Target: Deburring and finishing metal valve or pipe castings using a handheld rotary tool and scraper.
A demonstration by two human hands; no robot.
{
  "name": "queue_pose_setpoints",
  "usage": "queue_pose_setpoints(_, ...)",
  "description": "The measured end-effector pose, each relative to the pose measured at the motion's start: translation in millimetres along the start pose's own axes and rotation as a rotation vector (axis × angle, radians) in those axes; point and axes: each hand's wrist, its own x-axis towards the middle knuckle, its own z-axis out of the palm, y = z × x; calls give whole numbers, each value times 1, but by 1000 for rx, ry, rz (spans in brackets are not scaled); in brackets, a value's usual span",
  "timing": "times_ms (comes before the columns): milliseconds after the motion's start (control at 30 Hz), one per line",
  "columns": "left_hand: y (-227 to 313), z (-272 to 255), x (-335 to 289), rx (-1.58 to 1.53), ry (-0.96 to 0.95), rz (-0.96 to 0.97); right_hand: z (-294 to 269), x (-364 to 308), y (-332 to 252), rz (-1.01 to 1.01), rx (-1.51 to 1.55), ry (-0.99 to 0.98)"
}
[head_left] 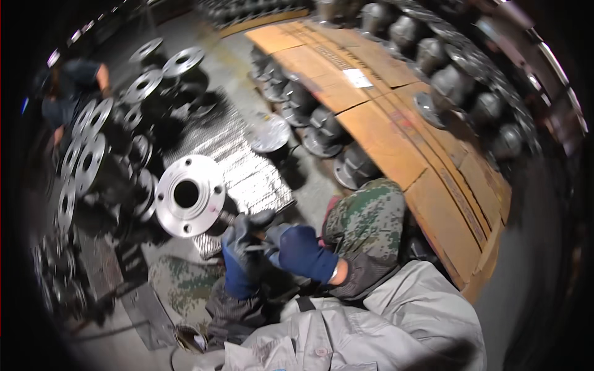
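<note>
My left hand (241, 263) and my right hand (302, 250), both in blue gloves with dark grey palms, are close together in front of my body. The left hand's fingers are wrapped round a slim tool, whose narrow tip (227, 217) points at the lower right rim of a round metal flange (166, 207). That flange faces up, with a large centre bore and several small bolt holes. My right hand is curled closed beside the left; what lies in it is hidden by the gloves.
Several flanged castings (91, 164) stand at the left, and more castings (402, 31) line the back right. A bent cardboard sheet (383, 136) crosses the right side. A shiny ribbed sheet (247, 170) lies beyond my hands. A person (71, 86) bends over at the far left.
</note>
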Motion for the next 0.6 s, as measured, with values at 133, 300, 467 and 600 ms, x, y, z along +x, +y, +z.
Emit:
queue_pose_setpoints(133, -17, 2, -15, 258, -94, 46, 1, -17, 12, 111, 87, -113)
queue_pose_setpoints(300, -84, -25, -64, -81, 40, -404, 4, -21, 25, -35, 48, -269)
queue_pose_setpoints(467, -110, -75, -93, 396, -243, -448, -33, 10, 53, 121, 346, -190)
queue_pose_setpoints(600, -40, -166, -18, 136, 459, -137, -48, 66, 58, 386, 793, -130)
